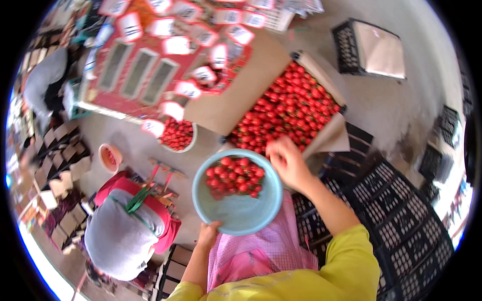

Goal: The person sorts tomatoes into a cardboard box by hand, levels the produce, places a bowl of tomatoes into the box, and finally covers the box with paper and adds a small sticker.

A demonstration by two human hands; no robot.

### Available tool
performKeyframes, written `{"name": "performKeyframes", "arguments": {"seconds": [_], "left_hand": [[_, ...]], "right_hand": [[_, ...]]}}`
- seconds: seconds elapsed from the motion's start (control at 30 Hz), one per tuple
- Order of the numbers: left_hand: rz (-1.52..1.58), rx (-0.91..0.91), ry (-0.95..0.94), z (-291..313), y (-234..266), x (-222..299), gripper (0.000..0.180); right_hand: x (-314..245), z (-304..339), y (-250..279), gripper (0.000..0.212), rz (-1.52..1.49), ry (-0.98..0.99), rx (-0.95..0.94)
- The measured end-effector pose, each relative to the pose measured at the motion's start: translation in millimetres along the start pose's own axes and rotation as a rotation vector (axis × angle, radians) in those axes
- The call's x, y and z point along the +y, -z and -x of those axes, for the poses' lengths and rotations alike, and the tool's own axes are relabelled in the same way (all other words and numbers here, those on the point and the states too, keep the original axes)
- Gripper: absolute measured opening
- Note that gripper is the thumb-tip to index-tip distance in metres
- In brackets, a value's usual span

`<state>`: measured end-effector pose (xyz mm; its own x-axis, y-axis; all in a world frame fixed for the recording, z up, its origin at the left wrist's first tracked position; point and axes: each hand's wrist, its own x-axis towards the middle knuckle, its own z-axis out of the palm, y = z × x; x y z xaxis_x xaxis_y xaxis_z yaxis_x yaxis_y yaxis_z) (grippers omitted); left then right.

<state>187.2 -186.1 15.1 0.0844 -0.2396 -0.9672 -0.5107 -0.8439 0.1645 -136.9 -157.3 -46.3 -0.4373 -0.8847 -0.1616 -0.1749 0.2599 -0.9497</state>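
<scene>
A light-blue plastic basin (246,216) is tilted in front of my body, with a heap of cherry tomatoes (235,175) in its far half. My left hand (210,233) grips the basin's near left rim. Just beyond it lies a crate lined with brown paper (321,75), heaped with more red cherry tomatoes (288,108) with green stems. My right hand (287,159) is over the crate's near edge, next to the basin's right rim. Its fingers are curled in, and what they hold, if anything, is hidden.
Black slatted crates (401,220) are stacked at my right. Another paper-lined crate (374,47) stands far right. A red table with white-and-red cards (140,65) is far left. At left, a bent-over person (118,236) works near a bowl of tomatoes (176,134) and a small pink bucket (108,158).
</scene>
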Motion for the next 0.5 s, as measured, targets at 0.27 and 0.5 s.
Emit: {"name": "performKeyframes", "arguments": {"seconds": [0.27,0.5], "left_hand": [[0.1,-0.088,-0.025,2.5,-11.8,0.8,0.029],[0.407,-0.199,0.003,3.6,21.3,-24.5,0.047]], "right_hand": [[-81.8,89.3,-50.0,0.045,0.3,0.098,-0.489],[-102.9,81.9,-24.3,0.038,0.254,0.092,-0.326]]}}
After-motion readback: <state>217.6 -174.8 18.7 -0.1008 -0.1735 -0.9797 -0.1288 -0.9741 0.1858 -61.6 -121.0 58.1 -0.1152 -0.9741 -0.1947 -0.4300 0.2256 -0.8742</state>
